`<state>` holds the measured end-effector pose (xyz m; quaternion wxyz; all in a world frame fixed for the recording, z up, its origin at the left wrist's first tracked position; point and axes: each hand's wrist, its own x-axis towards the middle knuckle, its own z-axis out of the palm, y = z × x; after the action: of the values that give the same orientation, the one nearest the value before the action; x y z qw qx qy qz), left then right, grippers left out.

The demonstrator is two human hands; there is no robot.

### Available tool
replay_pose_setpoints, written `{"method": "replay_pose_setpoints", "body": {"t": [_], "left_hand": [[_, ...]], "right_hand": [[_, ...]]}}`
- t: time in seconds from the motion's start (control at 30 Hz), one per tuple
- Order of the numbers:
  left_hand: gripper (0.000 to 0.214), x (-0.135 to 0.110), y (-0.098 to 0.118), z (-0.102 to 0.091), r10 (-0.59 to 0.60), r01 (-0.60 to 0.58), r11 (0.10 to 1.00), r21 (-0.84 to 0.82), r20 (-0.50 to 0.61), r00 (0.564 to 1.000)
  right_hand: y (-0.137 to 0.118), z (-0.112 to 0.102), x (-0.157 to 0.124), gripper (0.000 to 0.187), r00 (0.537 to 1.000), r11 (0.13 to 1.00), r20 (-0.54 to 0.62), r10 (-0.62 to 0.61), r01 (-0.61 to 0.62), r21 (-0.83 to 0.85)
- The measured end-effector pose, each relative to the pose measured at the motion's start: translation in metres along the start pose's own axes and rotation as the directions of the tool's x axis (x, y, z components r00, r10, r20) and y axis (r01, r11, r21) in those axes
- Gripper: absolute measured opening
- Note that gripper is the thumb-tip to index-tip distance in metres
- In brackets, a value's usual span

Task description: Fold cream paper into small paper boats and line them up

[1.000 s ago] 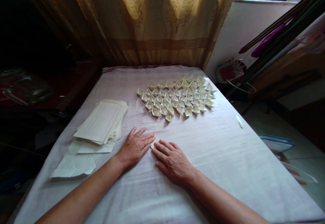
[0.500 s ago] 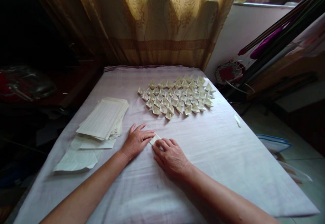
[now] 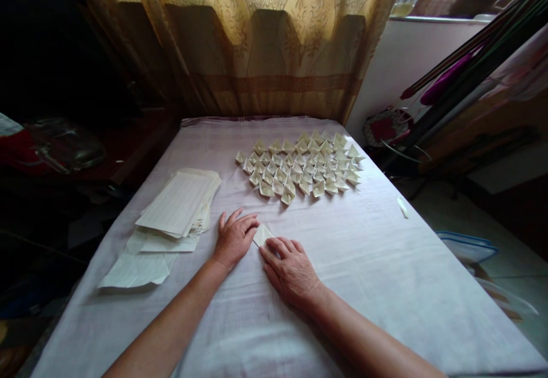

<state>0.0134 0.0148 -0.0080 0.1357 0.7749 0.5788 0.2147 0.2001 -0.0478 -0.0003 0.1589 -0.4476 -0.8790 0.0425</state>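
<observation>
More of the folded paper (image 3: 262,233) now shows, its crease seemingly pressed, between the spread left hand (image 3: 233,240) and right hand (image 3: 294,269) touching its right side, grip unclear.

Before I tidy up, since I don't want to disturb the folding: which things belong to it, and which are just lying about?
Likely part of it:
- folded paper at the right hand
- paper stack
- boat-like paper shapes

Apparently just lying about:
- small white scrap
- blue-edged item

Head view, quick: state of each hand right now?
Left hand: open, loosely spread, beside the folded paper.
Right hand: curled at the paper's right side; whether it grips cannot be told.
</observation>
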Motion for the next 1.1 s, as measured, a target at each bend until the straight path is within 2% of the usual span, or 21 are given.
{"method": "replay_pose_setpoints", "body": {"t": [0.2, 0.33, 0.53, 0.63, 0.7, 0.73, 0.77, 0.83, 1.0, 1.1], "left_hand": [[0.005, 0.002, 0.001, 0.002, -0.075, 0.078, 0.996, 0.049, -0.07, 0.995], [0.005, 0.005, 0.002, 0.005, -0.115, 0.124, 0.989, 0.078, -0.104, 0.988], [0.003, 0.005, 0.003, 0.006, -0.104, 0.117, 0.988, 0.101, -0.13, 0.986], [0.01, -0.002, 0.002, 0.001, -0.048, 0.058, 0.994, 0.097, -0.101, 0.994], [0.021, -0.01, -0.001, -0.004, 0.048, -0.045, 0.995, 0.086, -0.036, 0.998], [0.025, -0.015, -0.003, -0.006, 0.123, -0.124, 0.989, 0.075, 0.017, 0.992], [0.03, -0.019, -0.004, -0.009, 0.23, -0.237, 0.969, 0.07, 0.099, 0.968], [0.036, -0.027, -0.008, -0.012, 0.305, -0.324, 0.943, 0.076, 0.187, 0.934], [0.041, -0.034, -0.011, -0.012, 0.304, -0.336, 0.935, 0.112, 0.232, 0.924], [0.04, -0.031, -0.008, -0.011, 0.308, -0.336, 0.935, 0.11, 0.212, 0.927]], "right_hand": [[0.001, 0.003, 0.0, 0.032, 1.0, 1.0, 0.008, 0.01, -0.01, 0.01], [0.0, 0.002, 0.0, 0.032, 1.0, 1.0, 0.007, 0.013, -0.013, 0.016], [-0.001, 0.003, -0.001, 0.031, 1.0, 1.0, 0.004, 0.022, -0.022, 0.015], [-0.002, 0.002, -0.001, 0.031, 1.0, 0.999, -0.002, 0.023, -0.023, 0.023], [-0.002, 0.002, -0.001, 0.03, 1.0, 0.999, -0.011, 0.015, -0.014, 0.036], [-0.001, 0.001, -0.002, 0.03, 1.0, 0.999, -0.019, 0.01, -0.009, 0.046], [0.0, 0.001, -0.002, 0.029, 1.0, 0.998, -0.028, 0.004, -0.002, 0.058], [0.004, 0.002, -0.005, 0.029, 0.999, 0.997, -0.049, 0.002, 0.002, 0.082], [0.022, 0.004, -0.008, 0.035, 0.983, 0.99, -0.125, 0.135, -0.128, 0.06], [0.027, 0.004, -0.003, 0.038, 0.976, 0.982, -0.106, 0.189, -0.189, 0.012]]}}
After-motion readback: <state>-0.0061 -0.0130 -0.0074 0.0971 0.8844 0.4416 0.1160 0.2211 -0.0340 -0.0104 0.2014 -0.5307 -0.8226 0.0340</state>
